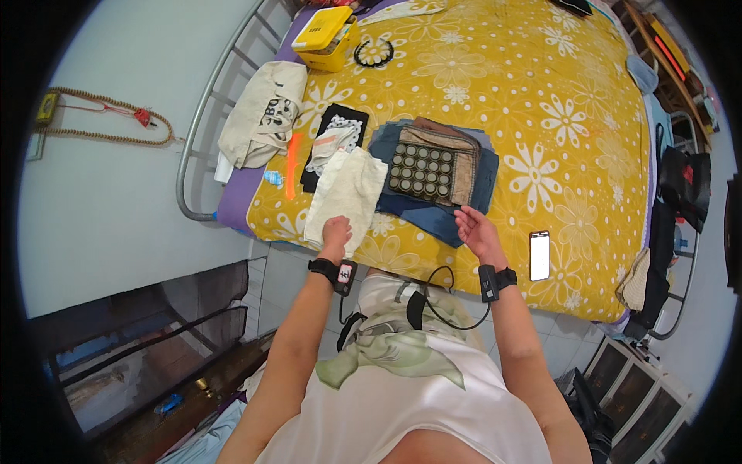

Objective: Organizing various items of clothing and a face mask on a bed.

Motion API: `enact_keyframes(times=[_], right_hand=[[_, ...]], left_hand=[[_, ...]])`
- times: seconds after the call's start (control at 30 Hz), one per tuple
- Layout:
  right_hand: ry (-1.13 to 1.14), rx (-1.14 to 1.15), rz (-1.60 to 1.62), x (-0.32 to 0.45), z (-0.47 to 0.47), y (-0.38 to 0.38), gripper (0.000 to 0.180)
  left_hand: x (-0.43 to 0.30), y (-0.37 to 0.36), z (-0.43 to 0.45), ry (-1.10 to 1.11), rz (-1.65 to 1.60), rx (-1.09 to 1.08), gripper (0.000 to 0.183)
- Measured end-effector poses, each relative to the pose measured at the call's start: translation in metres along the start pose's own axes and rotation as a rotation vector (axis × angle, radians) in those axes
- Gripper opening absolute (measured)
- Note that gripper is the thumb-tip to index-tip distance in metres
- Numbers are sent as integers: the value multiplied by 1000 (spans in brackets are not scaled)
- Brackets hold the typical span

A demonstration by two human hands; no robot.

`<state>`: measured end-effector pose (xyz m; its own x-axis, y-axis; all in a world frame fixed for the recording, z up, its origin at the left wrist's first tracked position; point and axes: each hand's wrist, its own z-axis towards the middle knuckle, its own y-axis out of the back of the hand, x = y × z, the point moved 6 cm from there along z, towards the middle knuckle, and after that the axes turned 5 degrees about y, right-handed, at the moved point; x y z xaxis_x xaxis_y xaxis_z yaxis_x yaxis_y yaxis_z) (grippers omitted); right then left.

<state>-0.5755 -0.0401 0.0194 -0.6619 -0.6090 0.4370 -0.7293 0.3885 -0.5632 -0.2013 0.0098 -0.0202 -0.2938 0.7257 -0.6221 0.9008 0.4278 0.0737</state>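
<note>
My left hand (337,236) rests at the lower end of a folded cream cloth (351,188), fingers curled; whether it grips the cloth is unclear. My right hand (478,231) is palm up with fingers apart, holding nothing, just below a stack of folded blue denim (486,180). On that stack lies a brown cloth piece (466,156) bearing a grid of round dark discs (422,171). Left of the stack, a folded white cloth with a pink stripe (336,144) lies on black fabric (357,119). Each wrist wears a strapped device with a cable.
The yellow flowered bedspread (516,87) carries a phone (539,255), an orange strip (293,168), a blue crumpled item (273,177), a canvas bag (264,110), a yellow box (327,37) and a black ring-shaped band (374,65). A metal bed frame (191,139) stands at left.
</note>
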Motion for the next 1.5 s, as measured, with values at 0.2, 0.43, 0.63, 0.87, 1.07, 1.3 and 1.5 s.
enact_keyframes(times=[0.2, 0.43, 0.63, 0.87, 1.07, 1.3, 1.5], right_hand=[[-59, 58, -9, -13, 31, -52, 23], [-91, 20, -72, -21, 45, -76, 19], [-113, 1, -106, -18, 63, -84, 17], [-169, 65, -115, -39, 83, -130, 17], [-189, 131, -97, -58, 82, -141, 18], [-180, 112, -79, -46, 83, -126, 17], [-147, 106, -69, -33, 81, -126, 18]], left_hand=[[-26, 88, 27, -353, 353, -379, 57], [-61, 81, 28, -515, 801, -393, 79], [-60, 71, 34, -355, 1061, -426, 88], [-17, 107, 64, -299, 854, -114, 68], [-34, 82, 23, -349, 920, 35, 54], [-171, 36, -109, -588, 853, 105, 66], [-274, 82, -123, -578, 832, 155, 68]])
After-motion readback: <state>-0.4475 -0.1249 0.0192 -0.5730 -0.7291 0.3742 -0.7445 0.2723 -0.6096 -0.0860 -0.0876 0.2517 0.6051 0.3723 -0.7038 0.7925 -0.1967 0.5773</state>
